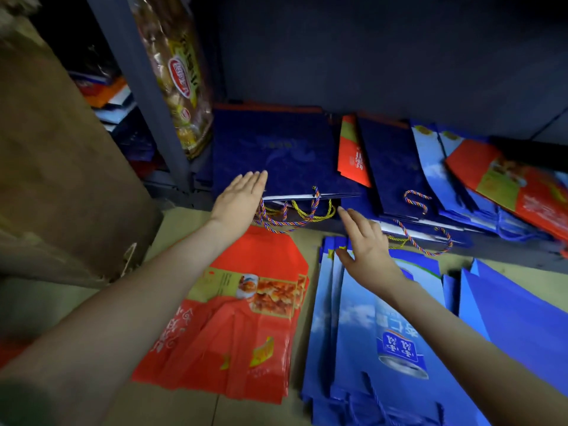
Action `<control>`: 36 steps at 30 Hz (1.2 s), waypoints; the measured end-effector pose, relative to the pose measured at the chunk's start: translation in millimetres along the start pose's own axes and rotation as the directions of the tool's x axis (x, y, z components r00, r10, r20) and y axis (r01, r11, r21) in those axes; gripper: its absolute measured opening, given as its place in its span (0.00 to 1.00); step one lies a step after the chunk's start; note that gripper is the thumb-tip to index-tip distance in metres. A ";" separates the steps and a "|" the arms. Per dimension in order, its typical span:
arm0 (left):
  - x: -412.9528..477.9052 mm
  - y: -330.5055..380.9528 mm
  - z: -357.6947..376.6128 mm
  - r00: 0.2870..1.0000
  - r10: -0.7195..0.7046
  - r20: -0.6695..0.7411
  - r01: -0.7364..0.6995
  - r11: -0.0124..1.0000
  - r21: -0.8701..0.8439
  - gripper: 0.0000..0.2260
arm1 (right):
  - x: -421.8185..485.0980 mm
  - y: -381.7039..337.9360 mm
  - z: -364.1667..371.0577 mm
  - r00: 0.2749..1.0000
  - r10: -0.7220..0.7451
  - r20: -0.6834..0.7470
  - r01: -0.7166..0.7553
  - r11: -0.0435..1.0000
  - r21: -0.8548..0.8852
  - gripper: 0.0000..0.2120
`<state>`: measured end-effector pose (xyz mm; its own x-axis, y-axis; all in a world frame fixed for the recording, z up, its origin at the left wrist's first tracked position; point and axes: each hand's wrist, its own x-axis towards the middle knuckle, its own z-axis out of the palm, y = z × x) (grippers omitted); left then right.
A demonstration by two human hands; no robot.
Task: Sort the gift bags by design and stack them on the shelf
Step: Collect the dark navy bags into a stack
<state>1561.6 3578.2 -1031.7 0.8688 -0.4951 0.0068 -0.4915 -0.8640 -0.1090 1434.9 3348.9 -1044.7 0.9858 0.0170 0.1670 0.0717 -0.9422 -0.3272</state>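
A stack of dark navy gift bags (276,152) with braided cord handles lies flat on the low shelf. My left hand (239,198) is flat, fingers straight, at the stack's front left edge. My right hand (365,244) hovers with fingers spread just in front of the stack's front right corner, holding nothing. On the floor in front lie a pile of red gift bags (239,327) with a food picture and a pile of light blue gift bags (368,333) with a can picture.
Further right on the shelf lean more navy bags (393,167), a red bag (353,152), light blue bags (433,170) and red bags (516,192). A shelf post (144,96) with a clear snack package (178,72) stands left. A brown cardboard box (55,167) fills the left side.
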 end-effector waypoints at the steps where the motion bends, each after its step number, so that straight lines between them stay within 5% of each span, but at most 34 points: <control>1: 0.5 -1.1 -2.9 1.000 0.010 0.015 -0.010 1.000 0.009 0.28 | -0.2 0.9 1.0 1.000 0.001 -0.012 -0.001 1.000 -0.012 0.39; 4: -4.6 -9.7 -14.5 1.000 0.009 -0.001 -0.009 1.000 0.006 0.27 | 2.1 4.9 3.9 0.999 0.005 -0.047 -0.007 0.999 -0.033 0.43; 6: -12.9 -17.3 -20.1 0.987 0.015 -0.157 -0.029 0.995 -0.092 0.33 | 6.4 4.0 3.7 0.995 -0.001 -0.099 -0.001 1.000 -0.029 0.47; 11: -49.1 -35.8 -31.9 0.905 0.046 -0.422 -0.104 0.988 -0.115 0.25 | 22.2 -19.3 -21.3 0.933 -0.106 -0.344 0.069 0.991 -0.118 0.41; 15: -86.3 -50.0 -37.8 0.908 0.024 -0.418 -0.116 0.974 -0.195 0.26 | 16.3 -37.1 -62.4 0.927 0.012 -0.375 0.106 0.950 0.294 0.28; 16: -93.9 -50.9 -40.0 0.900 0.020 -0.436 -0.121 0.971 -0.204 0.24 | 14.1 -34.4 -70.1 0.950 0.114 -0.291 0.053 0.859 0.510 0.28; 18: -107.3 -47.8 -42.0 0.870 0.012 -0.493 -0.141 0.964 -0.226 0.23 | 14.6 -27.5 -82.5 0.963 0.268 0.037 -0.138 0.370 0.919 0.28; 19: -113.7 -43.9 -41.1 0.853 0.020 -0.521 -0.158 0.962 -0.221 0.22 | 16.5 -24.4 -87.9 0.936 0.285 0.206 -0.253 0.141 0.957 0.28; 20: -120.7 -38.8 -38.5 0.840 0.039 -0.541 -0.177 0.962 -0.205 0.21 | 18.1 -25.5 -93.2 0.907 0.276 0.318 -0.341 0.039 0.939 0.26; 23: -141.3 -20.2 -25.8 0.847 0.162 -0.506 -0.254 0.960 -0.119 0.21 | 14.3 -34.0 -90.3 0.886 0.196 0.419 -0.450 0.151 0.880 0.18; 25: -152.0 -12.2 -13.5 0.880 0.255 -0.401 -0.311 0.947 -0.080 0.23 | 6.0 -34.1 -79.1 0.882 0.173 0.439 -0.471 0.276 0.838 0.28; 27: -160.2 -8.4 -4.3 0.936 0.278 -0.214 -0.315 0.935 -0.165 0.28 | -7.3 -24.1 -68.5 0.893 0.132 0.430 -0.449 0.324 0.833 0.36; 29: -164.9 -6.8 3.7 0.986 0.166 -0.012 -0.157 0.906 -0.393 0.36 | -20.6 -13.1 -61.1 0.903 0.100 0.417 -0.425 0.343 0.838 0.38; 31: -164.9 -2.4 9.5 0.993 -0.062 0.104 0.117 0.715 -0.689 0.38 | -32.9 -7.5 -57.2 0.910 0.084 0.406 -0.407 0.364 0.838 0.38; 33: -159.3 -0.1 16.7 0.934 -0.264 0.242 0.316 0.286 -0.905 0.40 | -43.3 -6.0 -55.1 0.912 0.078 0.402 -0.400 0.376 0.836 0.39; 35: -154.8 2.2 24.6 0.883 -0.279 0.377 0.348 -0.151 -0.925 0.42 | -52.1 -2.5 -54.1 0.904 0.075 0.422 -0.414 0.405 0.815 0.40; 36: -154.5 4.2 27.9 0.875 -0.271 0.401 0.343 -0.236 -0.909 0.42 | -56.1 0.7 -54.0 0.898 0.074 0.434 -0.421 0.435 0.796 0.41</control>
<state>1427.0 3653.5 -1060.9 0.9175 -0.1629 -0.3627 0.3596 -0.0495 0.9318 1371.5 3329.3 -1004.0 0.9562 0.0910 -0.2781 -0.2627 -0.1512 -0.9530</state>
